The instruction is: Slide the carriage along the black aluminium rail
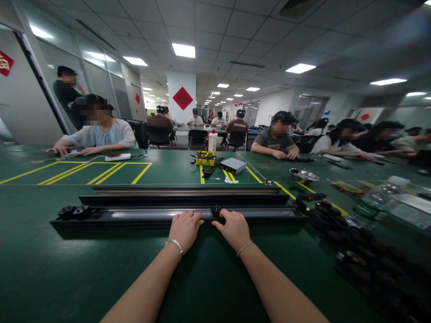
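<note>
A long black channel-shaped rail [141, 215] with a shiny inner strip lies crosswise on the green table in front of me. My left hand [186, 229] curls its fingers over the near side of this rail, left of its middle. A small black part [216, 209] sits in the channel between my hands. Against that part, my right hand [235, 229] presses its thumb and forefinger, while its other fingers rest on the rail. Round black pieces [80, 211] stand at the rail's left end. Just behind lies another black rail [182, 199].
Many dark parts [370, 255] are heaped at the right, beside a clear plastic bottle [375, 202]. Farther back are a metal bowl [304, 175], a grey box [233, 165] and a yellow holder with black cables [205, 158]. People sit across the table.
</note>
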Tool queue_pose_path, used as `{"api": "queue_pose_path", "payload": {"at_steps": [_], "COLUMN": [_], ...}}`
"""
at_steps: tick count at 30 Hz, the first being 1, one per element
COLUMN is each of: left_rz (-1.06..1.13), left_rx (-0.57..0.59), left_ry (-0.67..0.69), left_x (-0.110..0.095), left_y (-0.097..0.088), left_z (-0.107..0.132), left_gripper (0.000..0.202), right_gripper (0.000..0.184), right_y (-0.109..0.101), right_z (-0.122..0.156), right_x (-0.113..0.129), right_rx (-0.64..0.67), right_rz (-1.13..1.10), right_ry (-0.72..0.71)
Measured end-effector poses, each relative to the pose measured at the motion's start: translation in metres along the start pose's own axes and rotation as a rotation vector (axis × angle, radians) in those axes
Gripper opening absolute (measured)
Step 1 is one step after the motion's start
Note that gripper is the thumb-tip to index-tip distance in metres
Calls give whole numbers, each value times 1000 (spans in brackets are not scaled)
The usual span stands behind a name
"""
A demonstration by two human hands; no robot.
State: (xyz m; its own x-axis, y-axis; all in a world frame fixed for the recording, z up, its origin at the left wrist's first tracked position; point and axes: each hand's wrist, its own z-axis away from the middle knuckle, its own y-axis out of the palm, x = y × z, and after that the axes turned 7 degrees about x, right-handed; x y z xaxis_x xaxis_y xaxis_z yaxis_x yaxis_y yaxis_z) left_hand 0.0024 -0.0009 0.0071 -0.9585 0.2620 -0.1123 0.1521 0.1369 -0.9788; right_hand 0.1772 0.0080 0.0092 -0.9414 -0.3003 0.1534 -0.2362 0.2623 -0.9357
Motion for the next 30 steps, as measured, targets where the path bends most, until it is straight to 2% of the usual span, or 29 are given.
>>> {"api": "queue_pose_path", "payload": {"at_steps": [6,21,30], "left_rz": [14,14,10], "left_rx": [40,50,15], "left_ry": [-30,-30,-6], "left_x": [-4,-3,-1], "left_y": [-6,-5,-4], "left_z": [1,1,0], "left_gripper": [25,27,26], "right_gripper": [26,26,27], "right_y": [-1,0,0], "right_z": [0,-1,-1], "right_x": [0,0,0], "right_rx": [9,-12,-26], "right_rz": [13,9,0], "right_ry": [19,32,39]}}
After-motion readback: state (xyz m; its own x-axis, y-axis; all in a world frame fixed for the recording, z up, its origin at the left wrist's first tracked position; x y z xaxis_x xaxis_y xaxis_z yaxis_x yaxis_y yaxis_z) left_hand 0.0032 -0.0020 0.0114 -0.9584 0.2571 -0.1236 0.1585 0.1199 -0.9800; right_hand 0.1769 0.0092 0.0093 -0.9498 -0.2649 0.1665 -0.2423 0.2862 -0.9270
